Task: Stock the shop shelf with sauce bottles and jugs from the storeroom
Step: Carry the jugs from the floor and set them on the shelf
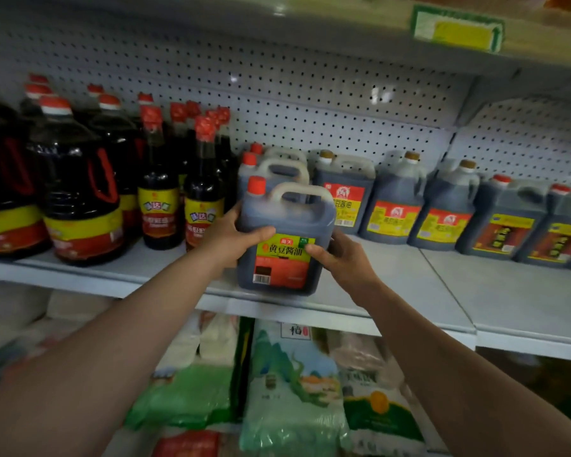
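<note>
Fingers of both hands clamp one dark soy sauce jug (pixel 285 239) between them: the left hand (pixel 233 237) wraps its upper left shoulder with the thumb lying across the front, and the right hand (pixel 342 255) presses the lower right side, thumb on the yellow label. The jug stands upright near the front lip of the shelf (pixel 393 275), its base seemingly on or just above the board, red cap up and handle towards the right. It lies straight ahead of both hands, about equally near each. Two like jugs (pixel 274 166) queue directly behind it, so the likely move is a short push backwards. Both forearms reach up and forward, converging. Tall bottles (pixel 203 192) stand just to its left, gold-capped jugs (pixel 345 192) to its right.
</note>
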### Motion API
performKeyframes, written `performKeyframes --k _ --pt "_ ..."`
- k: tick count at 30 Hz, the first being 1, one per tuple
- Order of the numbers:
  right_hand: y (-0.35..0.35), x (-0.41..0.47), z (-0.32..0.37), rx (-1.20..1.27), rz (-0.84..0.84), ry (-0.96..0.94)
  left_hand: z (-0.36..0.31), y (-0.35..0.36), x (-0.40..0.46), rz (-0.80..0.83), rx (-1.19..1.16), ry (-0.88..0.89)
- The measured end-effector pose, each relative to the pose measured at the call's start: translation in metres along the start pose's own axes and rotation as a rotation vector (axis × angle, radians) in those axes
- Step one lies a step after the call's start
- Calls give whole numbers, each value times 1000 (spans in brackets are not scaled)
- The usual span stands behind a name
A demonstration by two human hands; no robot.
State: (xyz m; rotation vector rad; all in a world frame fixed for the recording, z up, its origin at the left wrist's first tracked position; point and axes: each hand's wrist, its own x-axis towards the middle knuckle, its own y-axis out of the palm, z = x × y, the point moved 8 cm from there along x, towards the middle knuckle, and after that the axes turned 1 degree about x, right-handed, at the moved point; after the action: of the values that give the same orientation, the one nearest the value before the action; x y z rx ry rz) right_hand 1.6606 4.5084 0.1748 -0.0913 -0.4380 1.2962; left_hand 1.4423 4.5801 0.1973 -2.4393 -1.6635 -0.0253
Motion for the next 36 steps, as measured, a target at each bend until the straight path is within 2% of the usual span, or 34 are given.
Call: performKeyframes --k 3,7,23,31,36 --pt "3 -9 -9 -69 7 42 17 -3 -7 -47 4 -50" --pt "2 -6 -16 -123 -36 45 23 -10 -10 -123 170 -46" --pt "36 15 -11 -127 -156 114 33 -43 25 -72 183 -100" --pt "41 17 -14 -105 -160 139 30 -48 28 -96 268 -43" --pt "43 14 -13 -106 -160 184 26 -43 19 -141 410 33"
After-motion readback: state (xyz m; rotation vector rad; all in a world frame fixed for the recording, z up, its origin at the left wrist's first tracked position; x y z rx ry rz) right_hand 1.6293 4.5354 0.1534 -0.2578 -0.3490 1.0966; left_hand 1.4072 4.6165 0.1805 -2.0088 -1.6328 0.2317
